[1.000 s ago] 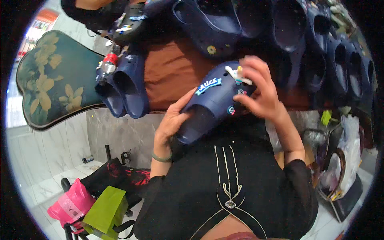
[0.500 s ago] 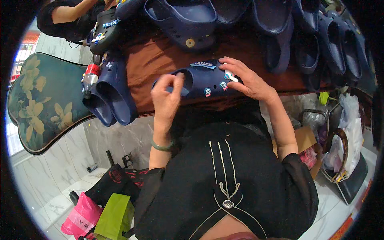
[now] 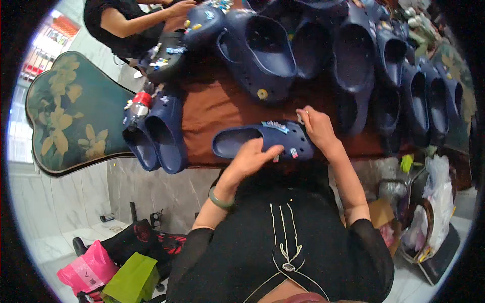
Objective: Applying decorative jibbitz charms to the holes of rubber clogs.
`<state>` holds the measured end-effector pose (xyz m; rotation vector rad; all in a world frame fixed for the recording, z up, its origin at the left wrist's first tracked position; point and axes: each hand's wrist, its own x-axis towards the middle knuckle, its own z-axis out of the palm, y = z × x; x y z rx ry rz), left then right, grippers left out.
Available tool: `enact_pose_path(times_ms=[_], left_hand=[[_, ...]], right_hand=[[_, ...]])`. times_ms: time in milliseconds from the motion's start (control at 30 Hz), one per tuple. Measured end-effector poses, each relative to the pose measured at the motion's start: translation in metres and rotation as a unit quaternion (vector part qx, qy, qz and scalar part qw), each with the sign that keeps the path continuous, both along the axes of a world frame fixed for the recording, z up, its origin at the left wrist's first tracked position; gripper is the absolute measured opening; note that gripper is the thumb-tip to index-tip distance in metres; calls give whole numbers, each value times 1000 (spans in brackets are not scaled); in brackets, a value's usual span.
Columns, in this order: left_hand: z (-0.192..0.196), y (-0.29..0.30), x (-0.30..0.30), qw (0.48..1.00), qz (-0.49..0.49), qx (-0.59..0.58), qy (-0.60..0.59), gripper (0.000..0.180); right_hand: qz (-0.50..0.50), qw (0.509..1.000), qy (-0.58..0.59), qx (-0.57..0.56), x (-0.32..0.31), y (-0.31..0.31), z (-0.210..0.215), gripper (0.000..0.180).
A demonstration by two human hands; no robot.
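Note:
A navy clog (image 3: 232, 144) lies sideways before me, its toe to the right. My left hand (image 3: 251, 157) grips its near side around the middle, thumb and fingers against the upper; some fingers are hidden. Just beyond the toe, my right hand (image 3: 319, 126) is raised with fingertips pinched on a small white charm (image 3: 300, 118), mostly covered by the fingers. A blue-and-white banner charm (image 3: 275, 127) sits on the far side of the upper. On the near side are small candy-shaped charms (image 3: 294, 152). Several bare holes show at the toe.
Navy clogs (image 3: 260, 55) line the far side of the brown-covered table (image 3: 207, 103). To the left are a pair of clogs (image 3: 166, 136), a red-labelled bottle (image 3: 140, 103) and a flowered chair back (image 3: 76, 113). Another person's arm (image 3: 136, 24) reaches in at far left.
My right hand has lifted off the toe, and the white charm is gone from the upper. My left hand has come down onto the clog's near side. The view has shifted.

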<state>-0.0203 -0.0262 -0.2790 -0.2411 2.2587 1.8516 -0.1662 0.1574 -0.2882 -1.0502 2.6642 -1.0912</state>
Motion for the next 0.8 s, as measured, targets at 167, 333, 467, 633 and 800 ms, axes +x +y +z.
enact_pose_path(times_ms=[167, 333, 467, 633, 800], left_hand=[[-2, -1, 4, 998, 14, -5, 53, 34], [4, -4, 4, 999, -9, -30, 27, 35], [14, -5, 0, 999, 5, -51, 15, 32], [-3, -8, -3, 999, -11, -52, 9, 31], [2, -2, -2, 1000, -7, -23, 14, 29]], right_hand=[[83, 996, 5, -1, 2, -9, 20, 39], [238, 971, 7, 10, 13, -34, 30, 36], [256, 963, 61, 63, 7, -50, 18, 26], [200, 961, 183, 55, 7, -58, 8, 20], [145, 973, 163, 75, -13, -60, -22, 17]])
